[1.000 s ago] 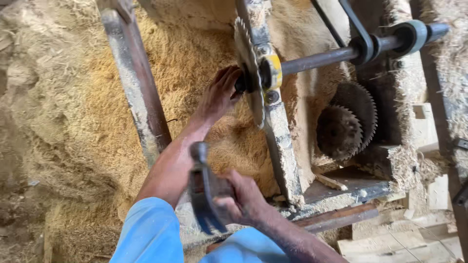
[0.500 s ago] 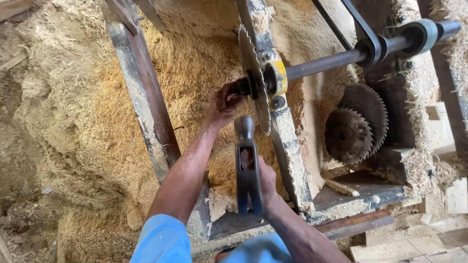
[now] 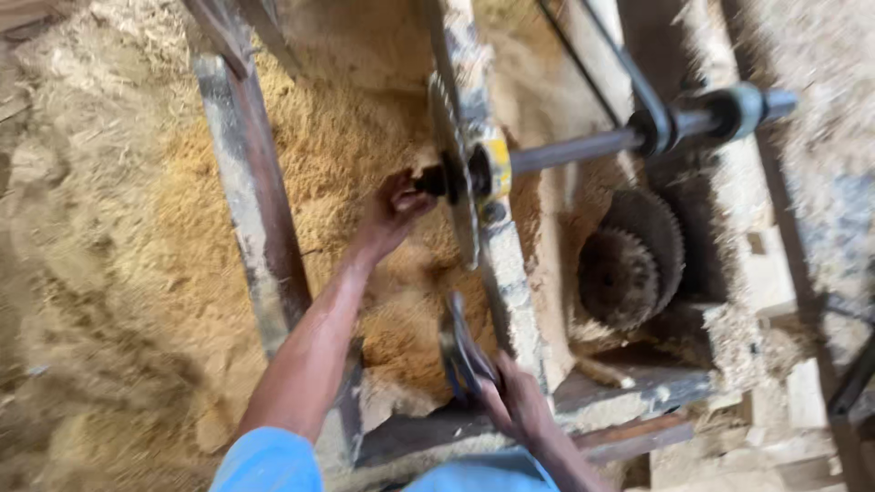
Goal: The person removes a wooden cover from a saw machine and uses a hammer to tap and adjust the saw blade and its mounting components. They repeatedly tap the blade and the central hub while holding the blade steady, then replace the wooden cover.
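My left hand (image 3: 394, 211) reaches forward and grips the dark nut (image 3: 436, 180) at the end of the saw shaft, beside the circular saw blade (image 3: 448, 164) and its yellow bearing block (image 3: 492, 166). My right hand (image 3: 516, 401) is low near the frame's front edge, shut on the handle of a dark metal wrench (image 3: 460, 348) that points up toward the blade. The steel shaft (image 3: 583, 146) runs right from the bearing to a pulley.
Sawdust (image 3: 118, 237) is heaped all around and under the metal frame rails (image 3: 251, 191). Two spare toothed saw blades (image 3: 633, 260) lie in a recess at right. A belt (image 3: 602, 64) runs to the pulley (image 3: 702, 118). Wood scraps sit at bottom right.
My right hand has drawn the wrench down and away from the nut, toward me. The left hand stays on the nut. The view has shifted slightly and blurred.
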